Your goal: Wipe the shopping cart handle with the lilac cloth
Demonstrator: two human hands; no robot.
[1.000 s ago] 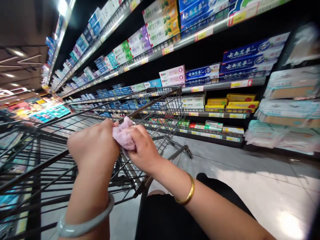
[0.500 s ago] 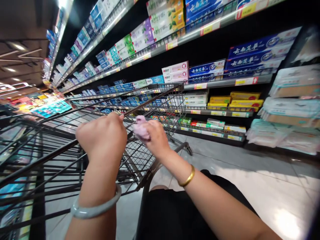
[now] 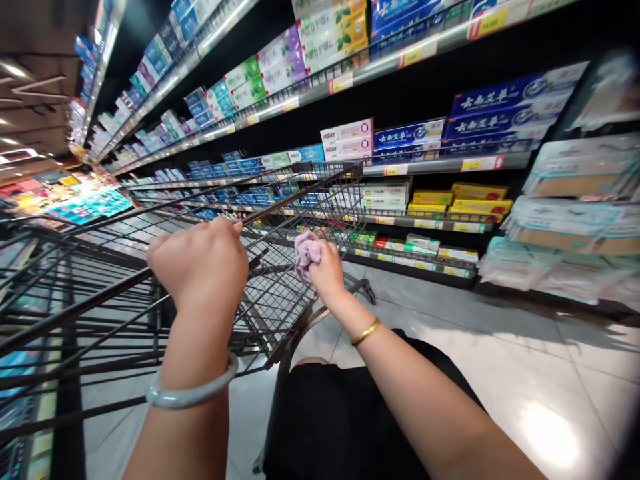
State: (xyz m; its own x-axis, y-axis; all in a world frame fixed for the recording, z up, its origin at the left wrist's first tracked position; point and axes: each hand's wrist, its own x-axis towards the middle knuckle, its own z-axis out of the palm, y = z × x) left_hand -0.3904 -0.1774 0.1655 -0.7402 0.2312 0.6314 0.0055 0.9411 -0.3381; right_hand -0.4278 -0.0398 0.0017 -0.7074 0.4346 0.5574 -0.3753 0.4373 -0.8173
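My left hand [image 3: 203, 263] is wrapped round the dark top rail of a metal shopping cart [image 3: 110, 285]; a pale bangle circles that wrist. In my right hand [image 3: 329, 273] is a crumpled light purple cloth [image 3: 307, 257], gripped by closed fingers. It is beside the cart's outer side, close to the wire mesh. A gold bracelet [image 3: 367, 331] is on the right wrist. The wire basket stretches away from me, and a caster wheel [image 3: 370, 293] shows below it.
Shelves of toothpaste boxes [image 3: 410, 137] run along the right and into the distance. Plastic-wrapped packs [image 3: 575, 213] hang at the far right. Pale floor tiles [image 3: 530, 373] lie below. More goods stand at the lower left [image 3: 23, 380].
My right hand has moved a little to the right with the cloth, away from the rail. My left hand keeps its hold on the cart. The view has shifted slightly.
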